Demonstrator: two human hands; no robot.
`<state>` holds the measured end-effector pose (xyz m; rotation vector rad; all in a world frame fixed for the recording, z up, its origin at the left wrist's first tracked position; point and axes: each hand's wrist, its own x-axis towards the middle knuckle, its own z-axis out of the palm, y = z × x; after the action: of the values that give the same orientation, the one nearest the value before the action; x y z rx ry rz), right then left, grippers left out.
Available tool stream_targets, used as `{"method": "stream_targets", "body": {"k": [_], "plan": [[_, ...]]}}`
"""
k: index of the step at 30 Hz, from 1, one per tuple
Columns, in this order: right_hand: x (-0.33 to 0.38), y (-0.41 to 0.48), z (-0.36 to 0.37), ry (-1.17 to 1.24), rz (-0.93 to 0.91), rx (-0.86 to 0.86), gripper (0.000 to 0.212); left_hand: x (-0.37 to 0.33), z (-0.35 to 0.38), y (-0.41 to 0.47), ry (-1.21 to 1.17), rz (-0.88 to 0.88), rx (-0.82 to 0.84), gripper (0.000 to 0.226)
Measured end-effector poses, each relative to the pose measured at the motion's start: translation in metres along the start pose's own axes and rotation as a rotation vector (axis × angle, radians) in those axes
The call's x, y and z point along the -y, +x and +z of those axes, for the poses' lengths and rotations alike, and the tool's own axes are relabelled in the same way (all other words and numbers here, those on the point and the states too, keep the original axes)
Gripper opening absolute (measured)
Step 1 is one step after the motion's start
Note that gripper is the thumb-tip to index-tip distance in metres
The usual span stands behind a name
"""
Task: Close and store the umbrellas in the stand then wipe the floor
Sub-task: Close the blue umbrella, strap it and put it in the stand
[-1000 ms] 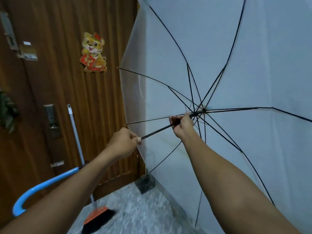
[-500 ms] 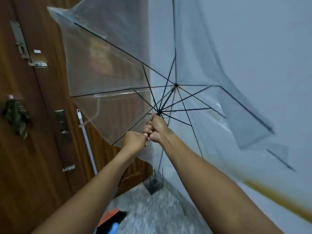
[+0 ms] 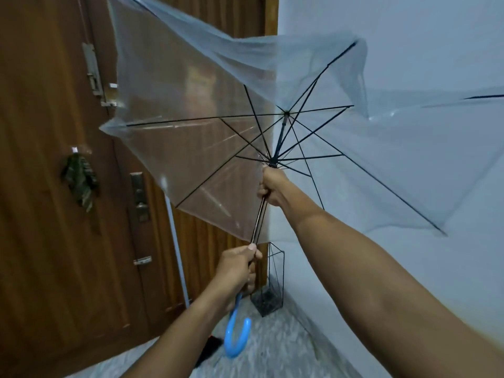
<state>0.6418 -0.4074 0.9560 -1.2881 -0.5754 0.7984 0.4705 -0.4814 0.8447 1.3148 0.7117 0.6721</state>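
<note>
Transparent plastic umbrella with black metal ribs [image 3: 191, 159]: partly collapsed, slack and billowing, held aloft and tilted toward the corner between brown wooden door [image 3: 41, 241] and pale wall. Kept high, probably to let the ribs fold clear of the floor.

Left hand [image 3: 240, 268]: fingers curled tight round the thin shaft, just above the curved sky-blue plastic handle [image 3: 236, 339]. Placed low, apparently as the anchor.

Right hand [image 3: 272, 189]: fist closed round the shaft just beneath the black runner hub. Placed there, by the look of it, to drag the runner down.

Black wire umbrella stand [image 3: 268, 293]: upright on grey speckled stone floor [image 3: 286, 350], in the corner below the umbrella, apart from it. Not yet used for storing.

White pole [image 3: 174, 241]: leaning at the door.
</note>
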Motion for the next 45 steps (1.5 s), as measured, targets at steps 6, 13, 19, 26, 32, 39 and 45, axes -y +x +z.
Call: {"method": "stream_targets", "body": {"k": [6,13,19,26,32,39,45], "plan": [[-0.021,-0.03,0.014,-0.02,0.065,0.138,0.04,-0.004,-0.007,0.013,-0.044,-0.046,-0.041,0.031],[-0.068,-0.036,0.015,0.052,0.214,0.188,0.031,-0.001,-0.022,0.032,-0.358,-0.245,0.111,0.032],[-0.076,-0.036,0.015,-0.089,0.17,0.035,0.018,0.006,-0.009,0.024,-0.336,-0.274,0.119,0.025],[-0.054,-0.033,0.008,-0.221,0.07,-0.113,0.014,0.021,-0.016,0.002,-0.184,-0.251,0.157,0.028],[-0.046,-0.028,0.009,-0.228,0.073,-0.064,0.016,0.012,-0.007,0.013,-0.198,-0.207,0.007,0.033],[-0.085,-0.051,0.024,-0.231,0.085,0.101,0.018,-0.004,-0.012,0.037,-0.191,-0.171,-0.137,0.034],[-0.095,-0.062,0.013,-0.332,0.12,0.157,0.041,0.001,-0.015,0.041,-0.145,-0.136,-0.183,0.02]]}}
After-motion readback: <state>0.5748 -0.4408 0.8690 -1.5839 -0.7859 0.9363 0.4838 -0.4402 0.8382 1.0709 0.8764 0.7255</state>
